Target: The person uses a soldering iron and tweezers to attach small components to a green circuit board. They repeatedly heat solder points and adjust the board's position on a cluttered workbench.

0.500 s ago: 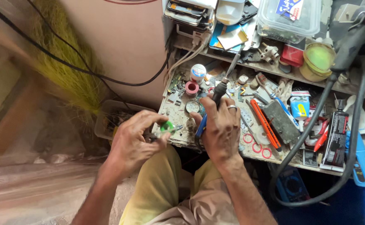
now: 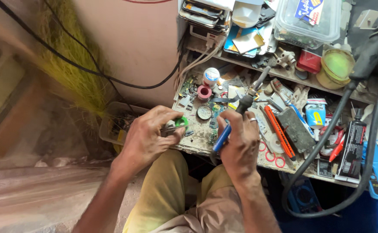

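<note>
Both hands are low over the near edge of a very messy work table (image 2: pixel 197 144). The left hand (image 2: pixel 148 138) is closed on thin metal tweezers (image 2: pixel 168 128), and a small green thing (image 2: pixel 181 122) sits at their tip, right by the thumb. The right hand (image 2: pixel 240 144) is wrapped around a soldering iron (image 2: pixel 234 118) with a blue and black handle. Its tip points up and away from the person, over the table. A ring is on one finger of this hand.

Between the hands and just past them lie small green circuit boards (image 2: pixel 215 116), a round metal tin (image 2: pixel 204 112) and a pink spool (image 2: pixel 204 92). A white and blue roll (image 2: pixel 211 77) stands a bit farther off.

To the right of the right hand lie an orange cutter knife (image 2: pixel 278 138), a dark grey block (image 2: pixel 296 128), red rubber rings (image 2: pixel 274 159) and a black tube (image 2: pixel 352 149). A thick black cable (image 2: pixel 327 129) loops down on that side, past the table edge.

Far above the hands is a shelf with a clear plastic box (image 2: pixel 307 21), a yellow-green bowl (image 2: pixel 336 67) and a small red box (image 2: pixel 309 61).

Left of the left hand is a pale wall (image 2: pixel 128 43) with a thin black wire (image 2: pixel 89 69) across it. A bunch of dry yellow straw (image 2: pixel 70 73) leans there too. A clear tub (image 2: pixel 115 125) sits on the floor beside the left hand. The floor on that side looks dusty and blurry.

Below the hands are the person's knees in yellow-green trousers (image 2: pixel 163 194).
</note>
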